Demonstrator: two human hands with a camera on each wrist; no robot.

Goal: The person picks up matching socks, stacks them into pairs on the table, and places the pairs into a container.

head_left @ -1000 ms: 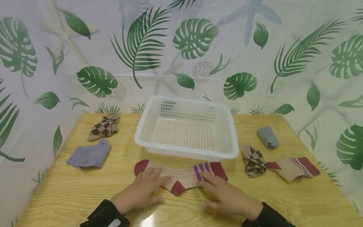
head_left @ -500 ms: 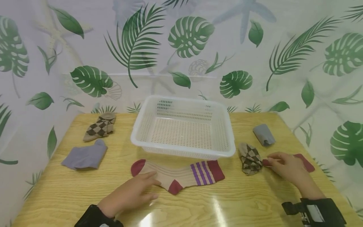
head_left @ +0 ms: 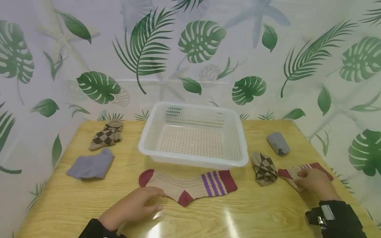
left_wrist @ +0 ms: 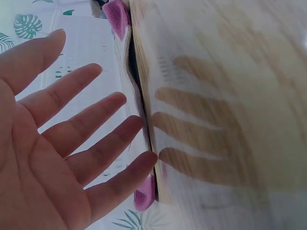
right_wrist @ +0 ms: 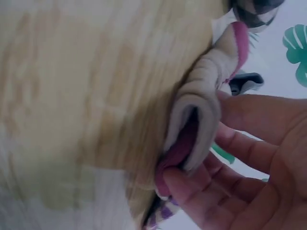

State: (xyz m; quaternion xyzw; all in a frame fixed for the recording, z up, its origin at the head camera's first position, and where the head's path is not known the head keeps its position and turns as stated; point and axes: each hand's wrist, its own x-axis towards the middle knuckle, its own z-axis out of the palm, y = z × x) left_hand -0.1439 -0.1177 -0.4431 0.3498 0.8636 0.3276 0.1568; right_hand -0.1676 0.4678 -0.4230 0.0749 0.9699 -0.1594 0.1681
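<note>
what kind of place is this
Probably a staged sock-sorting setup, not a lived-in room: a pale wooden table hemmed in by a leaf-print plastic curtain, with a white perforated plastic basket among scattered socks.

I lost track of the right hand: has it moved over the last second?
Yes. The right hand left the flat striped sock and now grips the folded striped sock, right of the basket.

Right hand (head_left: 312,181) covers much of the folded striped sock (head_left: 290,174); both wrist views blurred.
</note>
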